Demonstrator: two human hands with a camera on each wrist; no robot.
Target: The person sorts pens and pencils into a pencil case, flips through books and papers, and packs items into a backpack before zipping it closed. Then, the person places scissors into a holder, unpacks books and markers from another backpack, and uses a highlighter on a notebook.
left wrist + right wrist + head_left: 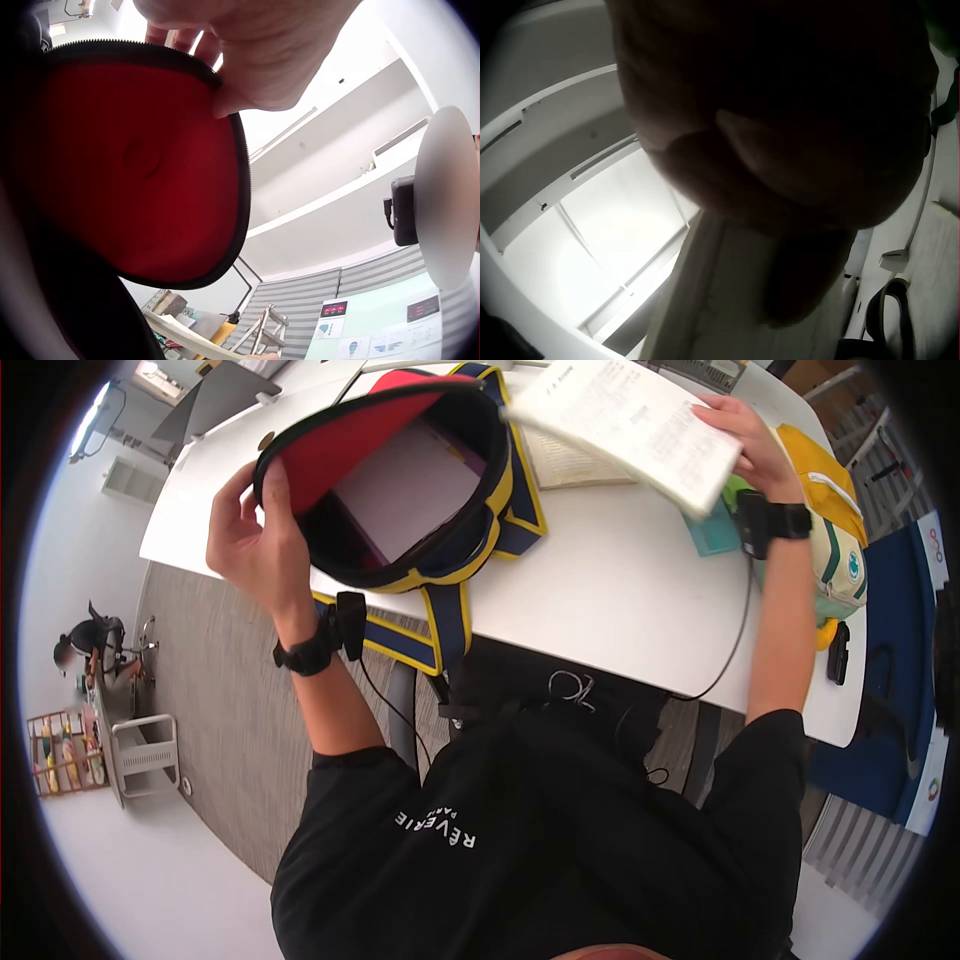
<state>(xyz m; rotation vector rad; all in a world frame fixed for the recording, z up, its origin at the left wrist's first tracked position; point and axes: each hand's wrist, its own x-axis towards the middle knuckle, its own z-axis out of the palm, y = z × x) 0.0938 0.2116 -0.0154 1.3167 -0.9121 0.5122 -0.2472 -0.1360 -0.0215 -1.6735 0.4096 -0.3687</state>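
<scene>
A navy backpack with yellow trim (455,565) lies on the table, unzipped, a pale book or folder (408,490) inside it. The left hand (262,545) pinches the edge of its red-lined flap (325,460) and holds it raised; the left wrist view shows the thumb on the red lining (150,172). The right hand (750,445) grips a thick white book (630,425) by one end, above the table and to the right of the backpack. In the right wrist view the hand (780,135) is dark, with the book (727,300) below it.
Under the raised book, another open book (575,465) lies on the white table (590,610). A teal item (713,532) is near the right wrist. A yellow and cream bag (835,530) stands at the right, with a black object (838,653) beside it.
</scene>
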